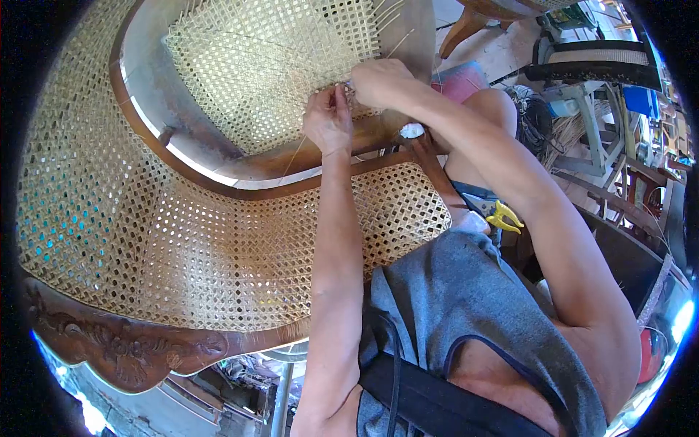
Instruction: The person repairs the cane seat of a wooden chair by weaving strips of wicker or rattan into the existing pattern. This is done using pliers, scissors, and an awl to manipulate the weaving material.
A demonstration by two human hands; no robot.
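Grey shirt (466,291) nearest | left hand (328,120), right hand (378,81) both pinching cane strand (346,89) at seat weave (269,65) edge | weave seems mostly done; loose ends (389,18) remain

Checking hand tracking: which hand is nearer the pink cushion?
Right. The right hand is at the cane weave's edge, close beside the pink cushion; the left hand lies beyond it, farther from the cushion.

Your hands: two, left hand (328,120) and right hand (378,80). Chair (145,349): one. Woven cane panels: two, seat panel (269,65) and back panel (182,226). Yellow-handled pliers (502,216): one pair. Loose strand ends: too fine to count.
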